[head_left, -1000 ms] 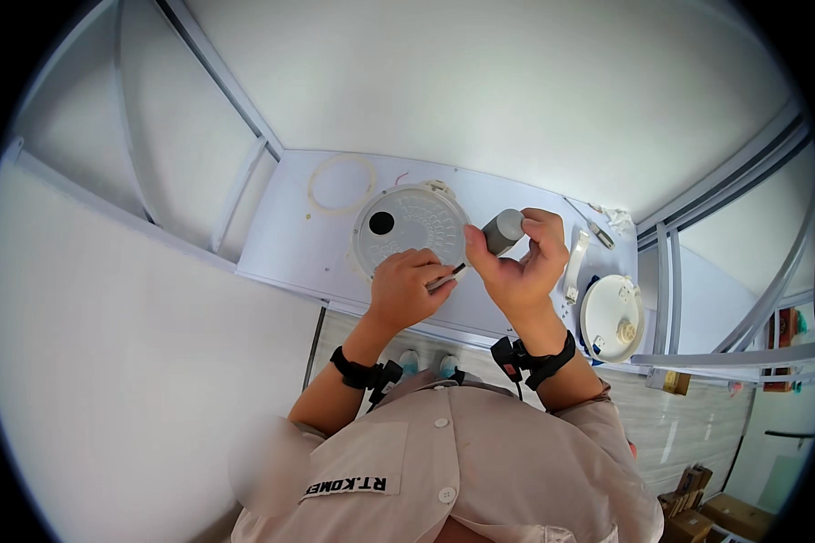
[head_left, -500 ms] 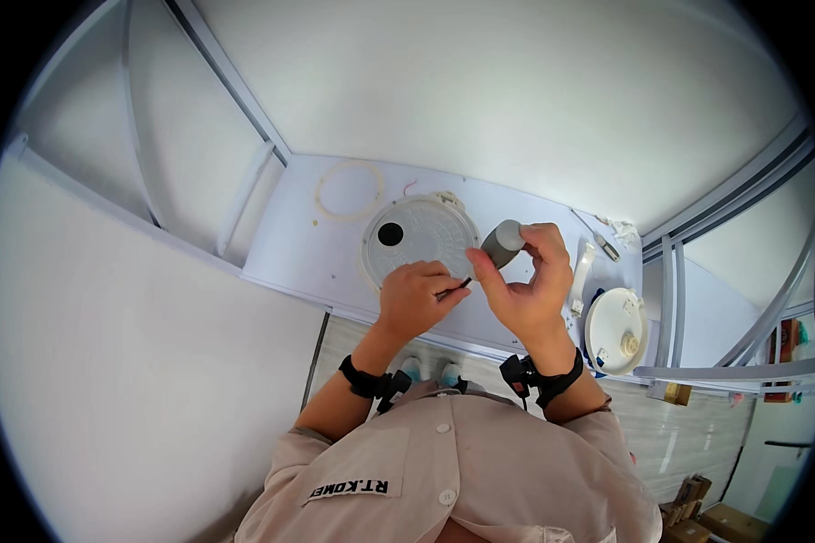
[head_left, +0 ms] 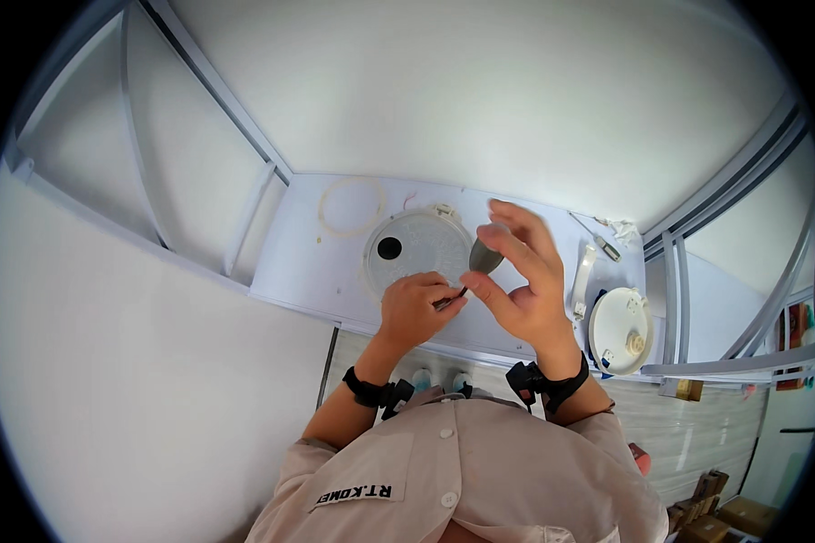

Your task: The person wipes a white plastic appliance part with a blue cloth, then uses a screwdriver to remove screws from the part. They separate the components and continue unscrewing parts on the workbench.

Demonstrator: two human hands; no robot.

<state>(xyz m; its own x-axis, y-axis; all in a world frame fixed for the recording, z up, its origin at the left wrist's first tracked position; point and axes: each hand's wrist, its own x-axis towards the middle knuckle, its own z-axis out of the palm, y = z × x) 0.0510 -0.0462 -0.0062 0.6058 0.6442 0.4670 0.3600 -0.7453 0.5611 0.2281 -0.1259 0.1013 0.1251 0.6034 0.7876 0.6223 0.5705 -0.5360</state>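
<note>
A screwdriver with a thick grey handle (head_left: pixel 486 257) tilts over the near right edge of a round, pale grey lid-like disc (head_left: pixel 423 246). My left hand (head_left: pixel 414 306) is closed, thumb and fingers pinching the dark shaft below the handle. My right hand (head_left: pixel 530 290) has the handle loosely between thumb and forefinger, its other fingers raised and stretched out. A black round spot (head_left: pixel 389 248) shows on the disc's left part, and a small latch-like piece (head_left: pixel 445 212) is on its far rim. The tool's tip is hidden by my left hand.
A cream ring (head_left: pixel 322 210) lies at the far left of the white table (head_left: pixel 290 262). On the right are another screwdriver (head_left: pixel 607 249), a white strip-like part (head_left: pixel 584 282) and a round cream cover (head_left: pixel 618 317) with fittings inside. White frame bars (head_left: pixel 675 303) stand beside the table.
The fingers of my right hand have loosened and lifted around the grey handle, which leans differently now. My left hand keeps its pinch. The view has shifted slightly.
</note>
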